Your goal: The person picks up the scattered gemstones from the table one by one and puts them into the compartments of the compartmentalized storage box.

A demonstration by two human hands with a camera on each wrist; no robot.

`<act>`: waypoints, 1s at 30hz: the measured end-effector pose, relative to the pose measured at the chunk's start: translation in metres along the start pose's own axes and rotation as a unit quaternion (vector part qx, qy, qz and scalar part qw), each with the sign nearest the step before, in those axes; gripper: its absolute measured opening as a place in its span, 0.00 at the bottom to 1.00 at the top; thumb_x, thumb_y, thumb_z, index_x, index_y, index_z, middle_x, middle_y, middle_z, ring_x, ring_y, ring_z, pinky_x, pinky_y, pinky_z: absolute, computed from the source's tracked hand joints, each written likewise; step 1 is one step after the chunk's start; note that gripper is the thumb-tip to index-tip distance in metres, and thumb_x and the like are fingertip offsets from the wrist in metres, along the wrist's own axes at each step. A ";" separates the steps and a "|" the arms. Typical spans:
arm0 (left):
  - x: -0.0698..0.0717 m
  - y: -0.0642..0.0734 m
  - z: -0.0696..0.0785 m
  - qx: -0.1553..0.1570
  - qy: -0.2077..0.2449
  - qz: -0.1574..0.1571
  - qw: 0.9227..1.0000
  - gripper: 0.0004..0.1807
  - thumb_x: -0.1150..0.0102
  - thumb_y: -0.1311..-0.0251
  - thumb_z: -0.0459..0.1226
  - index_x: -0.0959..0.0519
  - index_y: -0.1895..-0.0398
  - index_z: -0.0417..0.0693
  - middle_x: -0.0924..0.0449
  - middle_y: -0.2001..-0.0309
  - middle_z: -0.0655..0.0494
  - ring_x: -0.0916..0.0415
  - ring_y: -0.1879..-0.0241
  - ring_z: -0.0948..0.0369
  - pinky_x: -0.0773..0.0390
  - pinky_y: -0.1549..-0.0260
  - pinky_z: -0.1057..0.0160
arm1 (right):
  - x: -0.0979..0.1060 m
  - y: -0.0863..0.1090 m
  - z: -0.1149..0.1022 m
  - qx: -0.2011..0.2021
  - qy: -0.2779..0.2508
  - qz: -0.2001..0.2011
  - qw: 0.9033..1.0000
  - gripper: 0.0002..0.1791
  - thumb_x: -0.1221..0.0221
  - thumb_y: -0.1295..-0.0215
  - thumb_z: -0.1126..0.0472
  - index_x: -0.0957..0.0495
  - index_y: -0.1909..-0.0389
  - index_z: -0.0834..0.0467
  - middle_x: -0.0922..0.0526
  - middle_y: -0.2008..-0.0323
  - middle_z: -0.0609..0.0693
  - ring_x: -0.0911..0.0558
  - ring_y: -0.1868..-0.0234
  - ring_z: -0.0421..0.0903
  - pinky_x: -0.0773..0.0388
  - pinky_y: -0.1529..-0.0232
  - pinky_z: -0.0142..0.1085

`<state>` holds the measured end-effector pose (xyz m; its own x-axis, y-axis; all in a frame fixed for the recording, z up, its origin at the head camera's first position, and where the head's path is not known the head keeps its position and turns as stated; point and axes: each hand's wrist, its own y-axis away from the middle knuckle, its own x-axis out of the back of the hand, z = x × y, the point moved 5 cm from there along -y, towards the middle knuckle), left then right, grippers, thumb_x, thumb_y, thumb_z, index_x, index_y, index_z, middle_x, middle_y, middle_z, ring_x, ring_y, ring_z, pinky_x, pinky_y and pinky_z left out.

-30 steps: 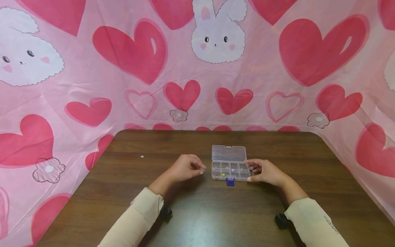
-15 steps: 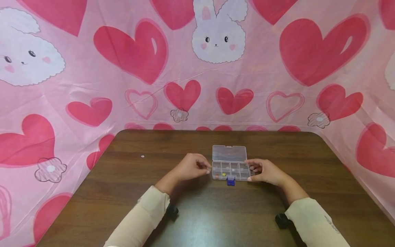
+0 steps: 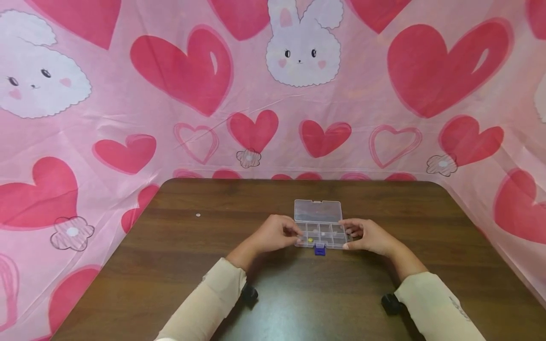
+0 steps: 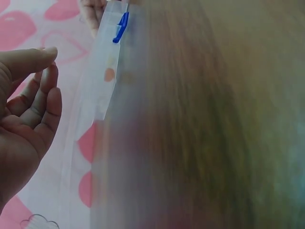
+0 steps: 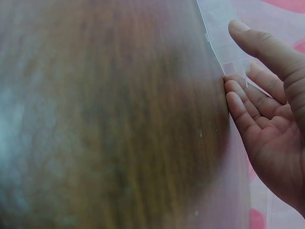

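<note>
A clear plastic compartment box (image 3: pixel 326 240) lies on the table with its lid (image 3: pixel 317 211) flipped back and a blue latch (image 3: pixel 320 250) at the front. My left hand (image 3: pixel 277 233) is over the box's left end, thumb and fingertips pinched together. A tiny pale piece seems to be between those tips, mostly hidden. My right hand (image 3: pixel 368 238) holds the right end of the box, thumb at the front corner and fingers along the side. A yellow piece (image 3: pixel 310 240) and a white piece (image 3: pixel 323 234) sit in compartments. An orange piece (image 4: pixel 109 74) shows through the wall in the left wrist view.
A small white round piece (image 3: pixel 198 215) lies on the brown wooden table (image 3: pixel 315 298), left of the box. A pink cloth (image 3: pixel 264 94) with hearts and rabbits hangs behind the table and at its sides.
My left hand has moved right, from beside the box to over its left compartments, now covering the orange piece in the head view. The right hand and the box have stayed put.
</note>
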<state>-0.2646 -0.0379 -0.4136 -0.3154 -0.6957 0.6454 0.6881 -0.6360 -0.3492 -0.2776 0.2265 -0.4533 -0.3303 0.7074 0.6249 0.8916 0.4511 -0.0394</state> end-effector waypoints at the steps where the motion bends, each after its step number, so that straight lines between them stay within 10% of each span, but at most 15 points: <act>1: -0.002 -0.001 0.000 0.007 0.000 -0.003 1.000 0.05 0.31 0.50 0.26 0.13 0.68 0.40 0.16 0.70 0.55 0.26 0.72 0.71 0.23 0.71 0.71 | 0.000 0.000 0.000 0.000 0.000 0.000 1.000 0.36 0.25 0.50 0.59 0.26 0.41 0.67 0.20 0.51 0.58 0.22 0.52 0.52 0.23 0.50 0.40; 30: -0.046 -0.038 0.002 0.051 -0.053 -0.015 0.997 0.03 0.30 0.46 0.31 0.12 0.69 0.45 0.16 0.76 0.61 0.29 0.77 0.75 0.27 0.75 0.77 | -0.001 0.001 -0.002 0.017 -0.014 -0.001 1.000 0.36 0.25 0.50 0.60 0.27 0.41 0.69 0.20 0.51 0.60 0.22 0.53 0.53 0.23 0.51 0.36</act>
<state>-0.2747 0.0187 -0.4283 -0.2696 -0.6334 0.7254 0.7435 -0.6156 -0.2612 -0.2756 0.2251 -0.4519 -0.3409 0.7218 0.6023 0.8805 0.4696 -0.0644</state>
